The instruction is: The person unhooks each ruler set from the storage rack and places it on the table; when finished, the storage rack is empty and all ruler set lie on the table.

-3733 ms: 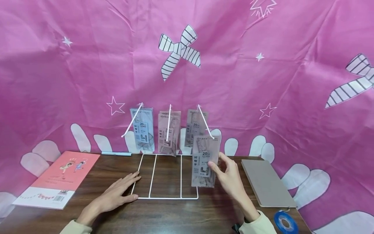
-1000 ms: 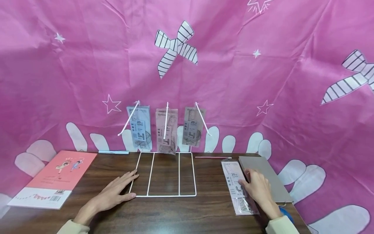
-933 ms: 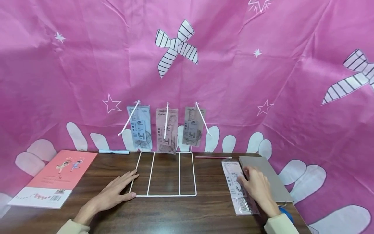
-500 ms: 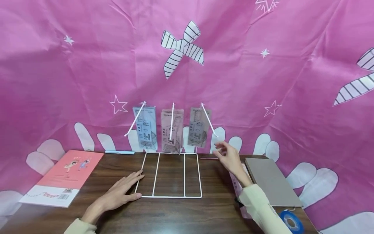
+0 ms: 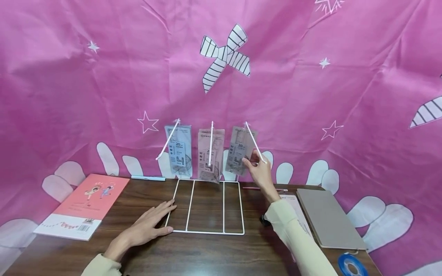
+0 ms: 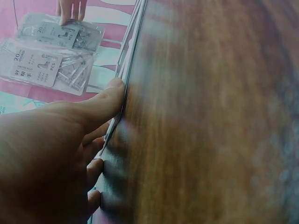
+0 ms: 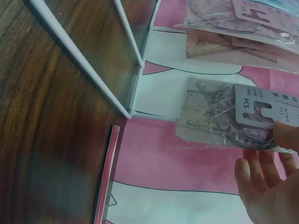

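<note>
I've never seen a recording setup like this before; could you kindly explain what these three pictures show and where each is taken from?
No machine here: a person works with bare hands. The wide picture comes from a head camera; the other two from cameras on each wrist.

The left hand lies flat on the table, its fingers against the white wire rack. The right hand is raised to the rightmost of three hanging packets; its thumb touches that packet, but a firm grip is not clear.

Also on the table: a pink book, a grey notebook, a blue tape roll, a blue pen.
</note>
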The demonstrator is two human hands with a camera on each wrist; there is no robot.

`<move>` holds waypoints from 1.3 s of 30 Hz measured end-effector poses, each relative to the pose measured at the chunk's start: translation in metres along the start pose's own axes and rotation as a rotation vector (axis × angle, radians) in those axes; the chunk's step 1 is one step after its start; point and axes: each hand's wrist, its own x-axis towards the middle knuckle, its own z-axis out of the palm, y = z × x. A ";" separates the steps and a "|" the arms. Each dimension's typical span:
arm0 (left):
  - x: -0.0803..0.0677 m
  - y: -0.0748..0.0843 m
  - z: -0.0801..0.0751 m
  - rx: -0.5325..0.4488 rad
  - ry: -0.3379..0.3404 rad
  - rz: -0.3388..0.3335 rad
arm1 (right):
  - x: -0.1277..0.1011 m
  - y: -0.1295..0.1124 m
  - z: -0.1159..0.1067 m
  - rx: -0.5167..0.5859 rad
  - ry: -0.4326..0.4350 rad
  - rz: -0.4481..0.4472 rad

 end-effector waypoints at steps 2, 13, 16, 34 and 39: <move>0.000 0.001 -0.001 0.002 0.000 0.001 | 0.000 -0.001 -0.001 0.031 -0.010 0.011; -0.001 -0.022 0.014 0.031 0.113 0.105 | -0.009 -0.001 -0.014 0.123 -0.041 0.022; -0.001 -0.024 0.015 0.023 0.101 0.097 | -0.013 0.000 -0.020 0.131 -0.068 0.025; -0.001 -0.002 0.004 0.001 0.056 0.044 | -0.046 -0.013 -0.041 0.112 -0.120 0.027; 0.000 0.001 0.001 0.004 0.036 0.031 | -0.056 -0.016 -0.047 0.115 -0.122 -0.015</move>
